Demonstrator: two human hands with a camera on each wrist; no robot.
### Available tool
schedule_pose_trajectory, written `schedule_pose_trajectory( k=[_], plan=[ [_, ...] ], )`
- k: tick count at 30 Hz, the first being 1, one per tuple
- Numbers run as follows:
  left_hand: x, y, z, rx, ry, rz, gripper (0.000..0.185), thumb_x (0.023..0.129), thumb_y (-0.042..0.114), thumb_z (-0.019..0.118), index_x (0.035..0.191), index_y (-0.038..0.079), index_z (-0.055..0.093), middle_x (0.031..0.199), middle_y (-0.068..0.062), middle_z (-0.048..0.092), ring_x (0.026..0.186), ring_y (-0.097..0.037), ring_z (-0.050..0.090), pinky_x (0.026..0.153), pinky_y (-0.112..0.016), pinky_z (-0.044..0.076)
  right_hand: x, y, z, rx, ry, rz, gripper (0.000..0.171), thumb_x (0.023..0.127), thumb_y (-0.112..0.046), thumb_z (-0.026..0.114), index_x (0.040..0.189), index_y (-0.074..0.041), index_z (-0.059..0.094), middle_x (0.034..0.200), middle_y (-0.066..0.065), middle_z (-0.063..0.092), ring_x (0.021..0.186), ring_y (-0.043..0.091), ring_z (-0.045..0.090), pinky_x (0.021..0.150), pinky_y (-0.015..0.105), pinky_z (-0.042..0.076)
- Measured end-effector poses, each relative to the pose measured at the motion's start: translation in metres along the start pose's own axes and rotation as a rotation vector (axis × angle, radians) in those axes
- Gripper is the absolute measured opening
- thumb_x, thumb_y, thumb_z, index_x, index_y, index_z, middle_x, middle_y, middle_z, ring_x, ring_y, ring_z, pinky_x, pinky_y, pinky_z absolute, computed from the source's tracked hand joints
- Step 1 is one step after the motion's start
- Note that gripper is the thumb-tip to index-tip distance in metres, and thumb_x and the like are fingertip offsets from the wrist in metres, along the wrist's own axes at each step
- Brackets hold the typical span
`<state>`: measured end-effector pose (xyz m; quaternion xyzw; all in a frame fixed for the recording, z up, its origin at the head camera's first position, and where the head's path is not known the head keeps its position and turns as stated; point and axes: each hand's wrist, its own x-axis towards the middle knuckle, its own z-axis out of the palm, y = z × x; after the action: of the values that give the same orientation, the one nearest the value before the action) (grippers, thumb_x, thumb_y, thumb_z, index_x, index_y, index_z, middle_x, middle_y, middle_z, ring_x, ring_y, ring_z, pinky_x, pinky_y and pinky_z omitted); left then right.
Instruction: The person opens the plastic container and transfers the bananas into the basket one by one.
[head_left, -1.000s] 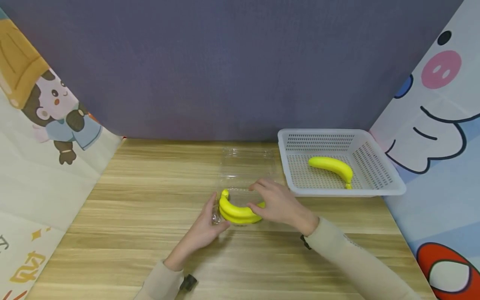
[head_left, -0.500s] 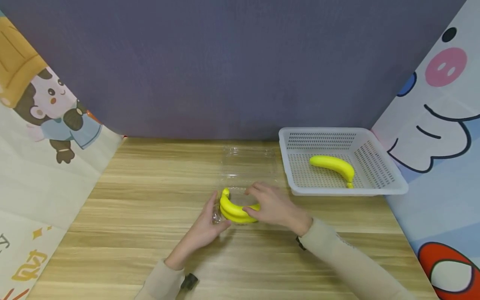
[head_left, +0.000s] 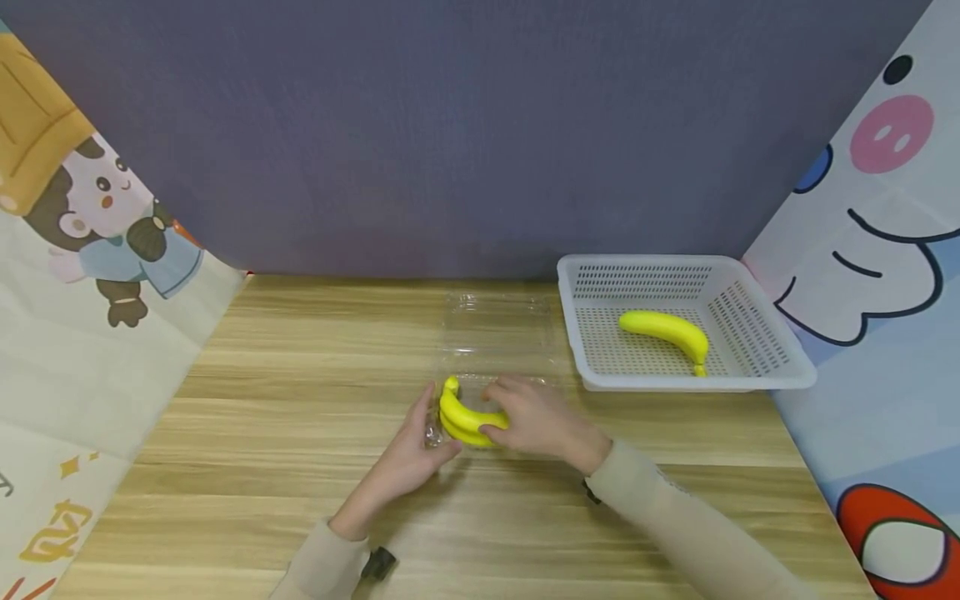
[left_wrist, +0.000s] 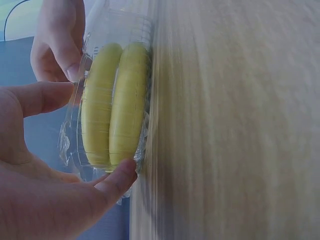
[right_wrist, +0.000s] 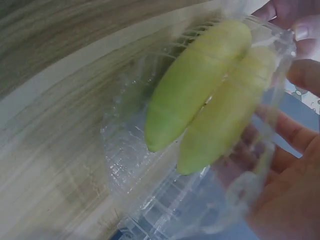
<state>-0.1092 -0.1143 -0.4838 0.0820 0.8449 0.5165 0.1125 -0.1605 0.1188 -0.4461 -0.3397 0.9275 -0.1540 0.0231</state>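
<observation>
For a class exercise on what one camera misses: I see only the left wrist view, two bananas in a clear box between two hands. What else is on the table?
Observer: A white perforated basket stands at the right, apart from the hands.
Operator: Anything in it?
Observer: One yellow banana lies inside.
Operator: Is the clear box shut?
Observer: No. Its clear lid lies open flat on the wooden table, on the far side.
Operator: And the right hand?
Observer: It lies over the two bananas; the left hand holds the box's left end.
</observation>
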Motion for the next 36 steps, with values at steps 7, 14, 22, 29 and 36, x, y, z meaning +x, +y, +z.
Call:
schedule_pose_trajectory(
  k=[7, 14, 22, 29, 36],
  plan=[
    [0.000, 0.000, 0.000, 0.003, 0.001, -0.003, 0.101, 0.091, 0.027, 0.075, 0.163, 0.007, 0.008, 0.164, -0.026, 0.022, 0.147, -0.047, 0.027, 0.114, -0.070, 0.026, 0.003, 0.003, 0.004, -0.001, -0.025, 0.015, 0.046, 0.089, -0.043, 0.074, 0.124, -0.014, 0.069, 0.124, 0.005, 0.068, 0.113, 0.026, 0.064, 0.093, 0.045, 0.056],
    [0.000, 0.000, 0.001, -0.001, 0.006, -0.008, 0.101, 0.091, 0.025, 0.075, 0.163, 0.007, 0.008, 0.162, -0.024, 0.028, 0.143, -0.046, 0.035, 0.112, -0.067, 0.033, 0.003, 0.009, 0.004, -0.015, -0.039, 0.041, 0.043, 0.089, -0.036, 0.072, 0.126, -0.016, 0.068, 0.130, 0.007, 0.066, 0.118, 0.029, 0.062, 0.099, 0.050, 0.053],
    [0.000, 0.001, 0.001, -0.006, 0.010, -0.010, 0.100, 0.091, 0.023, 0.076, 0.163, 0.007, 0.008, 0.162, -0.023, 0.027, 0.142, -0.045, 0.038, 0.111, -0.065, 0.036, 0.006, 0.009, 0.004, -0.031, -0.082, 0.041, 0.048, 0.083, -0.032, 0.075, 0.128, -0.017, 0.067, 0.112, -0.002, 0.067, 0.094, 0.017, 0.062, 0.078, 0.036, 0.056],
    [0.000, -0.001, 0.001, 0.010, 0.011, 0.004, 0.102, 0.090, 0.027, 0.076, 0.163, 0.006, 0.008, 0.161, -0.025, 0.030, 0.142, -0.046, 0.037, 0.112, -0.066, 0.034, 0.008, 0.010, 0.007, -0.004, -0.118, 0.046, 0.050, 0.081, -0.029, 0.076, 0.129, -0.019, 0.067, 0.100, -0.009, 0.062, 0.082, 0.010, 0.055, 0.070, 0.030, 0.051],
    [0.000, -0.002, 0.001, 0.020, 0.015, 0.016, 0.103, 0.090, 0.030, 0.077, 0.163, 0.006, 0.009, 0.160, -0.024, 0.031, 0.140, -0.047, 0.039, 0.111, -0.067, 0.035, 0.011, 0.013, 0.010, 0.006, -0.135, 0.041, 0.053, 0.080, -0.029, 0.078, 0.131, -0.019, 0.066, 0.101, -0.009, 0.063, 0.083, 0.010, 0.056, 0.071, 0.030, 0.051]
  ],
)
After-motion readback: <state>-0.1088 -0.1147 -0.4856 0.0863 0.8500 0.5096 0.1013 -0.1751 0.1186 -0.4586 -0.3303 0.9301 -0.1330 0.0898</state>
